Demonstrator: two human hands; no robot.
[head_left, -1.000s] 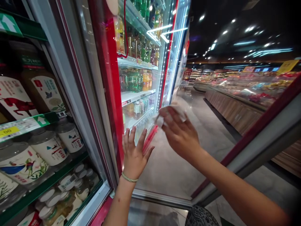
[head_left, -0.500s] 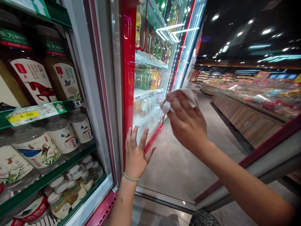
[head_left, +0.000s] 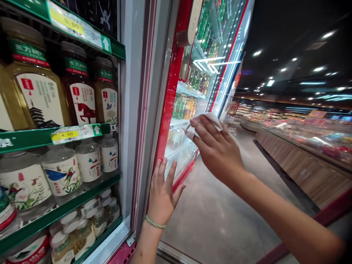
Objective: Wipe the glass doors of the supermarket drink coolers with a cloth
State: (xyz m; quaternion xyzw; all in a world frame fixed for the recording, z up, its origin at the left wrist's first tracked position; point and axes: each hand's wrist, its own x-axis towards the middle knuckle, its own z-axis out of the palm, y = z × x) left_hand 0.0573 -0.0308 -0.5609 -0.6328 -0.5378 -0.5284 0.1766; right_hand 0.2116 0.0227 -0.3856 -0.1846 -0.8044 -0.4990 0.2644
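Note:
My right hand (head_left: 221, 152) holds a white wiping cloth (head_left: 213, 118) flat under its fingers, apparently against the glass of an open cooler door. Part of the cloth sticks out past the fingertips; the palm hides the rest. Lower and to the left, my left hand (head_left: 162, 196) is empty, its fingers spread and pointing up. It seems to rest on the same glass, near the door's grey edge frame (head_left: 158, 121). A pale green band (head_left: 155, 222) circles the left wrist.
At left, green-edged cooler shelves (head_left: 82, 131) hold several drink bottles (head_left: 41, 91) and small jars (head_left: 62, 242). Through the glass stands a red-framed drinks cooler (head_left: 164, 135) with lit shelves. A wood-panelled display counter (head_left: 288, 157) runs along the right, beyond the grey floor (head_left: 217, 223).
The view has turned left and shows more of the shelves. My right hand with the cloth has shifted slightly left and down in view. My left hand keeps its spread pose.

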